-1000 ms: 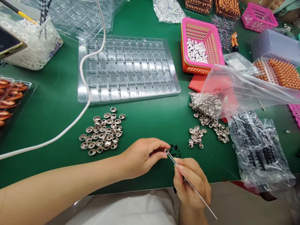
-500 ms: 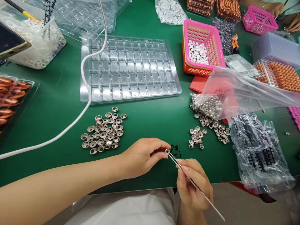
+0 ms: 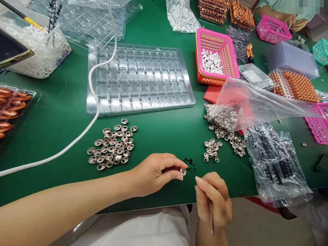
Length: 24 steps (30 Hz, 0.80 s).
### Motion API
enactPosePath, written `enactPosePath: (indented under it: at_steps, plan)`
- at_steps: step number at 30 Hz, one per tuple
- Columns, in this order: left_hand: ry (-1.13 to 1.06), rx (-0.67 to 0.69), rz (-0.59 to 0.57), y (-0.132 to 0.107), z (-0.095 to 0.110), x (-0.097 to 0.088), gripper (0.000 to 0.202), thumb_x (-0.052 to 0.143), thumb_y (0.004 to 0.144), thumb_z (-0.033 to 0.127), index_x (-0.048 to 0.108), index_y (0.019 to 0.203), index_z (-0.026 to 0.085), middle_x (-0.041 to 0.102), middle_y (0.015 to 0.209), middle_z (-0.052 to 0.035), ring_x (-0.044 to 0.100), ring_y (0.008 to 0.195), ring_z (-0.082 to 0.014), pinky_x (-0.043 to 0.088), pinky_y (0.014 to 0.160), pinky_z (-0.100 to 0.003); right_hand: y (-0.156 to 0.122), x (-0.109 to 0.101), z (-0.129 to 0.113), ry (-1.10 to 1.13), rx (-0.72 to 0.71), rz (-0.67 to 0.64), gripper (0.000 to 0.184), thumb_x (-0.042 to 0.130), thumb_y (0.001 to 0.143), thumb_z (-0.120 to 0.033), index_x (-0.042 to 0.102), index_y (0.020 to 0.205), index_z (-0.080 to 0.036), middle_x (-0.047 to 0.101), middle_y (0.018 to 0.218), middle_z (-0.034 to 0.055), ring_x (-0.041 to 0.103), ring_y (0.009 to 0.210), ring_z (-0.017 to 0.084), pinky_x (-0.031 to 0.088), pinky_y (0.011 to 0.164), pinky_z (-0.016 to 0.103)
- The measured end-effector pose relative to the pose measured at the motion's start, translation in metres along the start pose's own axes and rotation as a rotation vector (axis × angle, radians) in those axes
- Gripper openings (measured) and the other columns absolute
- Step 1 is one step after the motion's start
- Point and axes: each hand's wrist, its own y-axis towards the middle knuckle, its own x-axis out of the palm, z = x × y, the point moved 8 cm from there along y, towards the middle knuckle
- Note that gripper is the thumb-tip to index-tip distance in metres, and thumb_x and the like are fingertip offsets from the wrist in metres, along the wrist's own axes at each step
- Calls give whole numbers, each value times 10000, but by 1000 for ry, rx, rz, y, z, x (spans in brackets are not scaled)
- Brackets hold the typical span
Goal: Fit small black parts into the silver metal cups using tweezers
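My left hand pinches a small silver metal cup between thumb and forefinger, just above the green table. Close behind it lies a little cluster of tiny black beads. My right hand is closed round thin metal tweezers, which now point down toward me, apart from the cup. A heap of larger silver cups lies left of my left hand. Smaller silver cups are scattered to the right, spilling from a clear plastic bag.
A clear compartment tray sits beyond, crossed by a white cable. Pink baskets with white parts, orange parts, a bag of black parts and a tray of copper coils surround the area. Another person's hands appear far right.
The tweezers' tip was at the cup in my left hand; my right hand has drawn back and swung the tweezers down toward me. The left hand holds the cup as before.
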Motion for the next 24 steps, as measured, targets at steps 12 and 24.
enactPosePath:
  at_steps: [12,24]
  plan:
    - [47,180,-85,-4,14,8,176,581,1011,261,712,1084,167,774,880,-66,700,820,-166,565,798,-268,21,10,-5,22,-164,-152,286,680,865,-56,683,1121,-185,697,830,17,506,587,106,377,492,281]
    - [63,251,-65,-8,21,10,141,565,1011,203,685,1063,152,750,842,-57,672,782,-153,544,735,-227,6,10,-7,13,-293,-216,251,660,893,-78,682,1132,-150,727,905,50,516,612,117,360,498,305]
